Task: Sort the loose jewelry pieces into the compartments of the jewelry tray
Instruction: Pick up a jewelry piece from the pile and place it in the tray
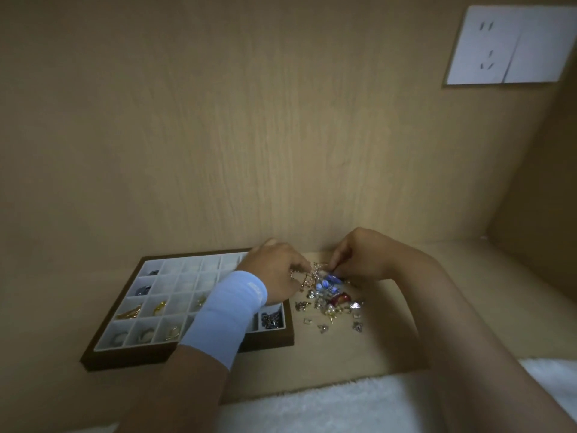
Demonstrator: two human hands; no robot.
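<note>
White fleecy fabric (343, 410) is recorded along the near edge, with both forearms reaching over it. Loose jewelry pile (318, 303): heaped on the worktop (359, 354) just right of the tray, not in any compartment; blue beads (327, 282), a red piece (342, 298), pearls (330, 311) and small silver-toned bits are noted, with a few strays nearer the camera. Rose-gold chain (307, 273): raised at the far side of the pile and seemingly strung between the two hands. Left hand (278, 270): grip closed, fingers curled and pinching one end of the chain; a pale blue sleeve (228, 317) is worn at the wrist, which crosses above the tray's right side. Right hand (359, 257): grip closed to a fingertip pinch at the chain's other end, though the exact contact is too small to be made out. Jewelry tray (187, 354): brown frame, white grid of compartments, set flat on the worktop left of the pile. Dark pieces (146, 289) are held in the two farthest compartments of the left column, gold-toned pieces (160, 307) in the third row, rings (145, 335) in the front row, and a dark silver cluster (273, 320) in the front right compartment. Wood-grain back panel (249, 120) is set behind; a white socket plate (505, 45) is fitted at upper right.
</note>
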